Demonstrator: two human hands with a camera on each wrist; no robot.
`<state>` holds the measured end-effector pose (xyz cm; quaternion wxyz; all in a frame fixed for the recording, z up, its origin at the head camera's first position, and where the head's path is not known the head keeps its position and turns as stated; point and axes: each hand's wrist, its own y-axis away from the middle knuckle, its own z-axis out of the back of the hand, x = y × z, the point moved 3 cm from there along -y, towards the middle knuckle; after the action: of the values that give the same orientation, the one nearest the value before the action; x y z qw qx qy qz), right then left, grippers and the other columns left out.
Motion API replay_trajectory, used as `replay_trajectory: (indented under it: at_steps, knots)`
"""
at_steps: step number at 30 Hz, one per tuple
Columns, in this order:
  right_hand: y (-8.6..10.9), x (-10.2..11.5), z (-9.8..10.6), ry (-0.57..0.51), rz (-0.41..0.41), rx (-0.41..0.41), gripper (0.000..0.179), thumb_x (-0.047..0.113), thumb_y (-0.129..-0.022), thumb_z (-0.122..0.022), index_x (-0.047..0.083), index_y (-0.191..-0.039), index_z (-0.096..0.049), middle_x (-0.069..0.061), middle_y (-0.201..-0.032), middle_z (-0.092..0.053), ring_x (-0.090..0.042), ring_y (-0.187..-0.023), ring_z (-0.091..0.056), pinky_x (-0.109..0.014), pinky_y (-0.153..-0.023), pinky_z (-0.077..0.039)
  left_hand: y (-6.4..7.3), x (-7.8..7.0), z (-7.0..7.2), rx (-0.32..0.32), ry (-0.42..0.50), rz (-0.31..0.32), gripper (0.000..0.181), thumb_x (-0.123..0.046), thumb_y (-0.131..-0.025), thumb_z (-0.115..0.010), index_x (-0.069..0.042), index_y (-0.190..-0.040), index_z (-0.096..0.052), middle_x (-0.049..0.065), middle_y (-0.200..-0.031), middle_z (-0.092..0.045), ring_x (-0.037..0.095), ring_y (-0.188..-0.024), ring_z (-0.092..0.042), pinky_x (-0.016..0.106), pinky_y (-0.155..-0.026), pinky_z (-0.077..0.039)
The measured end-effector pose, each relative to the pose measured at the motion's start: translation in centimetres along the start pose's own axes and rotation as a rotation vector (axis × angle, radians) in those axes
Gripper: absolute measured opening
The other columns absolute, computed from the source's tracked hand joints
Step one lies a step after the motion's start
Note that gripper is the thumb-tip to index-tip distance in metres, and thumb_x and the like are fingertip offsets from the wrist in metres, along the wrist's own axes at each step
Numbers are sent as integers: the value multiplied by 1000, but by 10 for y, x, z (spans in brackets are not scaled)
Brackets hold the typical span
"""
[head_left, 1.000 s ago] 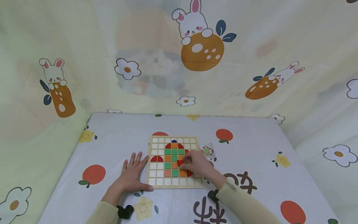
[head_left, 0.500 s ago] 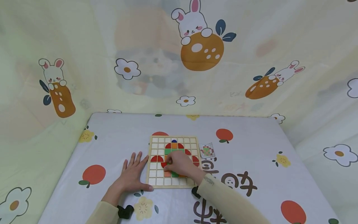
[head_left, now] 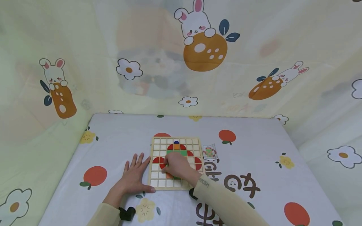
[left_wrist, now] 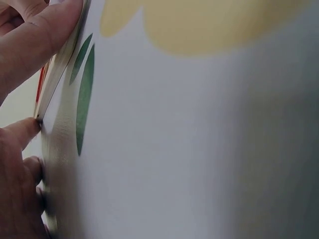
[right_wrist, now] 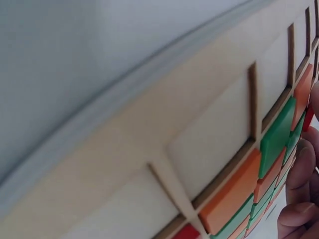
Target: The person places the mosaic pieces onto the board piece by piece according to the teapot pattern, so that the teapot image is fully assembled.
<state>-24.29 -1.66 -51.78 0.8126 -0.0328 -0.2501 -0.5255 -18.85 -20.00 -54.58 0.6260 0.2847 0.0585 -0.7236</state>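
A square wooden grid board (head_left: 169,189) lies on the table, several cells filled with green and orange squares and red rounded pieces. My right hand (head_left: 180,164) is over its middle and covers part of the pattern. Thumb and fingers pinch a small red rounded piece (head_left: 162,165) at the pattern's left side, just below another red piece (head_left: 156,160). In the right wrist view a bit of that red piece (right_wrist: 309,117) shows between the fingers. My left hand (head_left: 134,179) lies flat with spread fingers, index finger and thumb touching the board's left edge and near-left corner.
A small printed card (head_left: 209,152) with a coloured pattern lies right of the board. A white cloth with fruit and flower prints covers the table (head_left: 254,141). Behind it hangs a curtain (head_left: 152,106) printed with rabbits. Dark devices (head_left: 127,213) sit at the wrists.
My right hand has carried the red piece from the pattern's right part across to its left side, then slightly further left and down. My left hand has stayed at the board's edge.
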Motion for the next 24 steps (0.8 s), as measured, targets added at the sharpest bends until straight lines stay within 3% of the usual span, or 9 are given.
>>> replay_trajectory:
  at_steps: [6, 24]
  knots:
    - [0, 3, -1, 44, -27, -11, 24, 32, -81, -88, 15, -84, -71, 6, -82, -66, -11, -75, -53, -24, -70, -50, -1, 1, -1, 2, 7, -2, 126, -60, -60, -89, -17, -162, -30, 17, -172, -12, 44, -159, 2, 72, -123, 0]
    - [0, 3, -2, 25, -29, -21, 22, 28, -83, -87, 12, -92, -75, 3, -87, -68, -11, -79, -55, -26, -75, -53, -2, 3, -3, -2, -1, -5, 126, -61, -60, -89, -17, -162, -30, 17, -172, -12, 44, -159, 2, 71, -123, 0]
